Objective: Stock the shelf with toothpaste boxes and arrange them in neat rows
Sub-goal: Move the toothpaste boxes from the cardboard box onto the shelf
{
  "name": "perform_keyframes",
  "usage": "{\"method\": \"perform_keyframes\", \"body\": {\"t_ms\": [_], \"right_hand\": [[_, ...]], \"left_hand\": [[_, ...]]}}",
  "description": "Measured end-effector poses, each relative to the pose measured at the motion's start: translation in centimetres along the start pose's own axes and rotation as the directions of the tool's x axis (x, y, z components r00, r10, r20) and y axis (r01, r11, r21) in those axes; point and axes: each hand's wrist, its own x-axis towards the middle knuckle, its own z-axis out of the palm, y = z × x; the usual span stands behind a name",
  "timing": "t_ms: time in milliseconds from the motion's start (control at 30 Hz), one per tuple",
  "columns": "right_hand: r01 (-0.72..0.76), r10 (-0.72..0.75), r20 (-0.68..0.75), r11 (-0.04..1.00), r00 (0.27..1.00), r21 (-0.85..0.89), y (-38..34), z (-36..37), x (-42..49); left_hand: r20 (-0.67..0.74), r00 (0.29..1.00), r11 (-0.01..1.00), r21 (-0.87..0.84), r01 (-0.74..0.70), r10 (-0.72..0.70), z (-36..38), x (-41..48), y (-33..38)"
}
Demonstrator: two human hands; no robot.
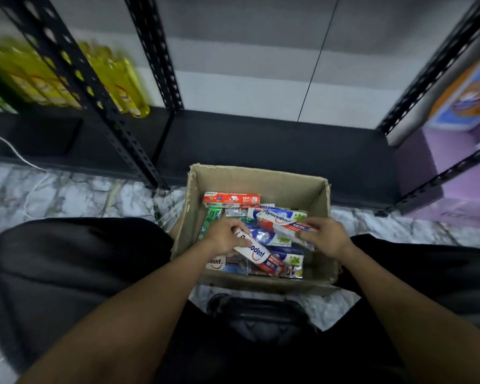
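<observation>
- Carton [261, 181] on marble floor, centre of frame, part full of loose toothpaste boxes [232, 199].
- Left hand [224, 237]: fingers curled round the upper end of the left box [259, 257], which lies diagonally over the pile.
- Right hand [325, 236]: pinching the right end of the right box [281, 220], tilted, inside the carton.
- Both held boxes are over the carton.
- Shelf [261, 142], black, just behind the carton.
- Yellow bottles [122, 79] upper left, blurred.

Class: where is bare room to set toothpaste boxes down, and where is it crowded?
Free: the dark shelf board between the black uprights, behind the carton. Crowded: the carton's near half, where left hand and right hand each grip a toothpaste box.
</observation>
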Motion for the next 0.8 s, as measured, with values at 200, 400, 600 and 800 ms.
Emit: {"method": "perform_keyframes", "body": {"t_ms": [200, 400, 600, 800], "right_hand": [[0.207, -0.206, -0.145, 0.978, 0.968, -0.004, -3.4, -5.7, -2.6], [0.357, -0.350, -0.191, 0.934, 0.917, 0.000, -7.9, -13.5, -5.8], [0.506, -0.470, -0.297, 0.861, 0.831, 0.056, -12.7, -21.8, -11.2], [0.627, -0.496, -0.468, 0.759, 0.731, 0.174, -16.8, -29.2, -16.8]], "left_hand": [[-0.052, 0.985, 0.984, 0.080, -0.161, 0.165, -6.4, -2.5, 5.5], [-0.200, 0.919, 0.940, 0.119, -0.320, 0.338, -13.1, -6.9, 13.4], [-0.198, 0.874, 0.896, 0.081, -0.436, 0.443, -18.2, -13.4, 22.0], [-0.263, 0.760, 0.803, 0.126, -0.583, 0.594, -23.0, -20.6, 30.5]]}}
